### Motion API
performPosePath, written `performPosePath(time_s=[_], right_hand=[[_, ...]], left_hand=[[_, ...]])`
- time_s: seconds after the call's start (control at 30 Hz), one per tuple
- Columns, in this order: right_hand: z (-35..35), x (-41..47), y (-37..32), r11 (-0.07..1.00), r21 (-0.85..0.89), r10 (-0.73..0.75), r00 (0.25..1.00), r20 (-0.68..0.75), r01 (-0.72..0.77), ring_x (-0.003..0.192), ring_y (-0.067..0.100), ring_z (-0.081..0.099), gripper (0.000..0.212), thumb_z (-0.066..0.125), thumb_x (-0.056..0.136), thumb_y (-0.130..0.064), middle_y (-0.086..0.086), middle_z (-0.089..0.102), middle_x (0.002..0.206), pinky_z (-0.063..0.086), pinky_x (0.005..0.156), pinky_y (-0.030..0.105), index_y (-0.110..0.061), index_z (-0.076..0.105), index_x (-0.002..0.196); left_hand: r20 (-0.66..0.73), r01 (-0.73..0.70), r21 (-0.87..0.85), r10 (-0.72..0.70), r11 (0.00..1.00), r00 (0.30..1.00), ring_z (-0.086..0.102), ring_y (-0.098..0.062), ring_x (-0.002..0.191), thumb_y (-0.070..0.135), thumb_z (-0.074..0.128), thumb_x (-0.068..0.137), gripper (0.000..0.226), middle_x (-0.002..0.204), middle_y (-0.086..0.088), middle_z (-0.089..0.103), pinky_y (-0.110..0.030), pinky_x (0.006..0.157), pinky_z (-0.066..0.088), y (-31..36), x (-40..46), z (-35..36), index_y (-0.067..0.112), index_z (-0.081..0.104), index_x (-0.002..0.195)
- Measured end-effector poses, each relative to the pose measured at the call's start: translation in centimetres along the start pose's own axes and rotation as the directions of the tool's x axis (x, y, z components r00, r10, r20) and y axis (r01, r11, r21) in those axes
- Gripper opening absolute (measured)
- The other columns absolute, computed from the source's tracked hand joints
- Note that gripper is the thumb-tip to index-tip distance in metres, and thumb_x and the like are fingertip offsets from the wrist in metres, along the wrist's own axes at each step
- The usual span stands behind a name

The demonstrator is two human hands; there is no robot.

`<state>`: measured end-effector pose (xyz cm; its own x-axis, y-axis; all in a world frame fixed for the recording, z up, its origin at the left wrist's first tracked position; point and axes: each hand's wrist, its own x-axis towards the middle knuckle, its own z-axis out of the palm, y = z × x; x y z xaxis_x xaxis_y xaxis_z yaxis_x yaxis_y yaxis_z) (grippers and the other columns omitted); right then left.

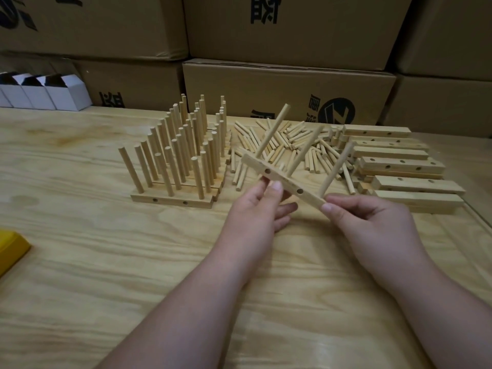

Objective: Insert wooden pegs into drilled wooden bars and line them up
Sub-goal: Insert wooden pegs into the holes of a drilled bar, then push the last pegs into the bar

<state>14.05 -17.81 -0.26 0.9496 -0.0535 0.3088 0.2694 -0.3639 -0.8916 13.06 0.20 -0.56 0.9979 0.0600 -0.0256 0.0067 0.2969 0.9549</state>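
Note:
A drilled wooden bar [286,183] with three pegs standing out of it hangs tilted above the table, its right end lower. My left hand [255,209] pinches the bar near its middle between thumb and fingers. My right hand [372,222] pinches its lower right end. Behind and to the left stand several finished bars [173,201] lined up in a block, their pegs upright. A heap of loose pegs [290,145] lies behind the held bar. A stack of empty drilled bars [399,163] lies at the right.
The work goes on over a plywood table [106,262]. Cardboard boxes [287,83] are stacked along the back. Small white open cartons [45,91] stand at the far left. A yellow object [10,246] pokes in at the left edge.

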Motion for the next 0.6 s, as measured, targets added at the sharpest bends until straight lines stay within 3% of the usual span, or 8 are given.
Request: performPosePath(time_s=[0.1,0.17,0.27,0.37,0.5,0.6], right_hand=[[-0.4,0.4,0.3,1.0,0.013,0.002,0.996,-0.093,-0.001,0.082,-0.006,0.069,0.016,0.082,0.081,-0.026,-0.025,0.074,0.084,0.049,0.077,0.018,-0.04,0.075,0.078],[-0.6,0.6,0.6,1.0,-0.013,-0.009,0.994,-0.108,0.008,0.083,-0.008,0.068,0.018,0.081,0.081,-0.026,-0.029,0.072,0.085,0.049,0.077,0.016,-0.042,0.074,0.076],[-0.5,0.5,0.7,0.996,-0.059,-0.076,0.994,-0.078,0.072,0.087,-0.015,0.065,0.025,0.082,0.08,-0.02,-0.035,0.07,0.085,0.045,0.075,0.0,-0.043,0.073,0.076],[0.1,0.3,0.8,0.989,-0.087,-0.12,0.993,-0.004,0.119,0.089,-0.014,0.066,0.028,0.082,0.079,-0.015,-0.034,0.071,0.086,0.043,0.078,-0.001,-0.041,0.074,0.076],[1.4,0.2,0.5,0.983,-0.097,-0.142,0.977,0.16,0.159,0.091,-0.013,0.066,0.031,0.083,0.077,-0.009,-0.034,0.071,0.087,0.045,0.084,0.003,-0.038,0.075,0.077],[2.2,0.3,0.5,0.963,-0.195,-0.129,0.955,0.268,0.184,0.092,-0.015,0.064,0.027,0.084,0.076,-0.011,-0.039,0.068,0.087,0.042,0.084,0.001,-0.037,0.077,0.079]], left_hand=[[0.033,-0.035,0.117,0.031,0.993,0.999,0.075,-0.012,0.082,0.027,0.048,0.107,0.022,0.097,0.001,0.08,-0.022,0.074,0.06,-0.2,-0.2,0.2,0.029,0.069,0.1],[0.077,-0.078,0.234,0.061,0.969,0.995,0.065,-0.012,0.064,0.025,0.048,0.105,0.03,0.082,-0.003,0.078,-0.022,0.058,0.053,-0.3,-0.7,0.3,0.023,0.071,0.087],[0.23,-0.188,0.527,0.074,0.829,0.97,0.064,-0.011,0.061,0.034,0.05,0.095,0.028,0.07,0.004,0.074,-0.035,0.07,0.059,-0.3,-1.8,0.7,0.027,0.068,0.076],[0.35,-0.273,0.65,0.039,0.709,0.936,0.069,-0.017,0.069,0.035,0.05,0.09,0.024,0.069,0.002,0.072,-0.043,0.075,0.058,0.4,-3.1,1.2,0.023,0.065,0.075],[0.558,-0.488,0.712,0.016,0.505,0.83,0.063,-0.023,0.067,0.037,0.048,0.075,0.024,0.06,0.001,0.061,-0.035,0.067,0.055,0.7,-5.5,2.7,0.021,0.066,0.07],[0.576,-0.492,0.704,-0.007,0.513,0.817,0.061,-0.021,0.065,0.037,0.048,0.072,0.03,0.06,0.0,0.063,-0.029,0.064,0.052,0.8,-6.2,3.4,0.019,0.072,0.073]])
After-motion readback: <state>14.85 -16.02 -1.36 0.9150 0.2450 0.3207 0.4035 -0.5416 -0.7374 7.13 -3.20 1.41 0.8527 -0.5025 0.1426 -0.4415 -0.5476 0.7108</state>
